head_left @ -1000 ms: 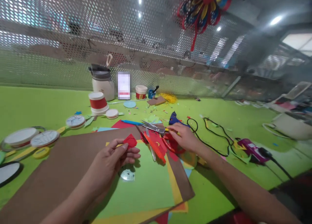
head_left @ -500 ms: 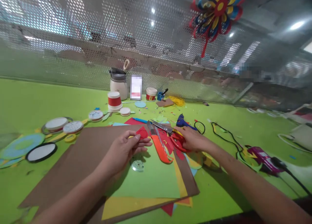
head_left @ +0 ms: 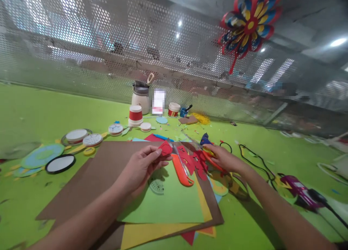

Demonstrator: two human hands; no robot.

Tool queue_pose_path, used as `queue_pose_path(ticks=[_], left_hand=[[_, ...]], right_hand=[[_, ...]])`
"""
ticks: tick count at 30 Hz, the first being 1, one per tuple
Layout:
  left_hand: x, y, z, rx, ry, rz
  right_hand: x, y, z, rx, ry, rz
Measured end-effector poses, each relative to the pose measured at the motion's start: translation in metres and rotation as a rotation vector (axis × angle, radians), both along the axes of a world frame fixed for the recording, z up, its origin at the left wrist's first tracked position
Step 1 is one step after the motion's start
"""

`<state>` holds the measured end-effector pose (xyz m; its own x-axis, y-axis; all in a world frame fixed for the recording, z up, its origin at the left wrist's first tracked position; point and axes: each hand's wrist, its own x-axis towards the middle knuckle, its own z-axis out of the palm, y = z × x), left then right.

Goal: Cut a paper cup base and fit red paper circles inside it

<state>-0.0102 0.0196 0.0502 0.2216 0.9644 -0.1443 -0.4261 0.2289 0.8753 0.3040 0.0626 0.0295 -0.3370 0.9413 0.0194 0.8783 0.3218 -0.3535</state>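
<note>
My left hand (head_left: 143,166) pinches a small red paper piece (head_left: 165,148) between thumb and fingers, held above a stack of coloured sheets (head_left: 168,199). My right hand (head_left: 221,157) is closed round the red handles of a pair of scissors (head_left: 190,143), whose blurred blades point left toward the red piece. An orange-handled tool (head_left: 181,170) and red paper cut-outs (head_left: 194,163) lie on the sheets between my hands. A clear protractor (head_left: 157,186) rests on the green sheet below my left hand.
Round paper discs (head_left: 77,136) and rings lie at the left of the green table (head_left: 40,108). Cups (head_left: 135,115), a white jar (head_left: 140,98) and a blue glue gun (head_left: 205,138) stand further back. A purple glue gun (head_left: 297,190) with black cord lies right. A perforated metal screen (head_left: 108,43) closes the back.
My right hand has lifted the scissors off the sheets and their blades now blur near the red piece. The view has tilted up and the left hand moved slightly right.
</note>
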Motion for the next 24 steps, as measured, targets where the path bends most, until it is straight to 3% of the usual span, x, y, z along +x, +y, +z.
queue_pose_path(ticks=[5, 10, 13, 19, 24], left_hand=[[-0.001, 0.001, 0.003, -0.008, -0.008, 0.024], [-0.002, 0.000, 0.012, 0.007, -0.025, 0.099], [-0.004, -0.003, 0.018, 0.052, -0.044, 0.122], [0.000, -0.005, 0.025, 0.080, -0.070, 0.127], [0.011, -0.006, 0.027, 0.082, -0.042, 0.106]], right_hand=[[-0.013, -0.032, 0.018, -0.030, 0.409, -0.040], [-0.064, -0.068, 0.029, -0.132, 0.673, -0.014], [-0.091, -0.084, 0.032, -0.315, 0.805, 0.077], [-0.113, -0.094, 0.015, -0.198, 0.905, 0.039], [-0.118, -0.098, -0.001, -0.226, 0.923, -0.010]])
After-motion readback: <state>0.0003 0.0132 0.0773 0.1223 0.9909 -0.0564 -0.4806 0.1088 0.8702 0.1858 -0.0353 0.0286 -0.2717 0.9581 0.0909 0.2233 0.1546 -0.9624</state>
